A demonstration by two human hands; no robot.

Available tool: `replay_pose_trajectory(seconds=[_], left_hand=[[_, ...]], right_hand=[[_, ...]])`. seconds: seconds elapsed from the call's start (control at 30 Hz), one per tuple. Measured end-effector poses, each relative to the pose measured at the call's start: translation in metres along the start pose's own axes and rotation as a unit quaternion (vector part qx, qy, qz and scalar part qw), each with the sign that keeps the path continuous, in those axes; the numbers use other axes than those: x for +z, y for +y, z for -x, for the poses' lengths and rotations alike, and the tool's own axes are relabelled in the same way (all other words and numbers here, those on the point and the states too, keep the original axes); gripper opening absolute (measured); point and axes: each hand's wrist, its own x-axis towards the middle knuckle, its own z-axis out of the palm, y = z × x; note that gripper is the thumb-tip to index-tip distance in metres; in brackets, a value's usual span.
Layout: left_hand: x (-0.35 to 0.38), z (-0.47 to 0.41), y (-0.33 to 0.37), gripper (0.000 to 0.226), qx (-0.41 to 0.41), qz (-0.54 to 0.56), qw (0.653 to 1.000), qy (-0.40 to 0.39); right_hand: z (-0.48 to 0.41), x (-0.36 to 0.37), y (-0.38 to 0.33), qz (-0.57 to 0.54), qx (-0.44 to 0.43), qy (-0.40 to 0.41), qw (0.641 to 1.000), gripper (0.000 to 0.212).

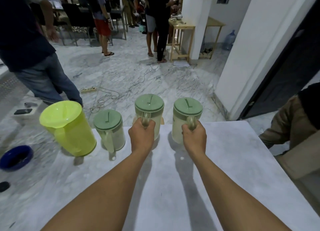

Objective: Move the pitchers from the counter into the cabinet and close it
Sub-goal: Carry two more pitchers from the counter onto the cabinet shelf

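you see the counter (225, 161) in pale grey-white with faint mottling. on it, the leftmost pitcher (69, 128) is bright lime yellow-green all over. the three other pitchers on the counter have cloudy whitish bodies and dull sage green lids: the small one (110, 132), the one in your left hand (149, 113), the one in your right hand (187, 118). left of the counter, the bowl (15, 158) is deep blue. beyond the counter, the floor (138, 75) is white marble with grey veins.
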Motion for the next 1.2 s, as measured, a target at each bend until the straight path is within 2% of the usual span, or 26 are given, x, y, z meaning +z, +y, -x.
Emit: replay_pose_trajectory(seconds=[0.17,0.33,0.63,0.93,1.2], left_hand=[[-0.023,0.011,0.068,0.022,0.019,0.040,0.999,0.001],[-0.054,0.027,0.127,0.025,0.061,0.030,0.997,-0.026],[-0.087,0.119,0.214,0.025,0.138,0.110,0.970,-0.169],[-0.122,0.277,0.279,0.021,0.235,0.153,0.899,-0.336],[-0.142,0.426,0.308,0.022,0.266,0.194,0.828,-0.454]], right_hand=[[0.013,-0.036,-0.053,0.000,-0.020,0.029,0.999,0.016],[0.047,-0.079,-0.106,-0.011,-0.048,0.081,0.996,0.022],[0.160,-0.192,-0.180,-0.017,-0.070,0.254,0.964,0.014],[0.339,-0.321,-0.211,0.029,-0.053,0.453,0.889,0.012],[0.489,-0.414,-0.209,0.047,-0.007,0.581,0.812,0.013]])
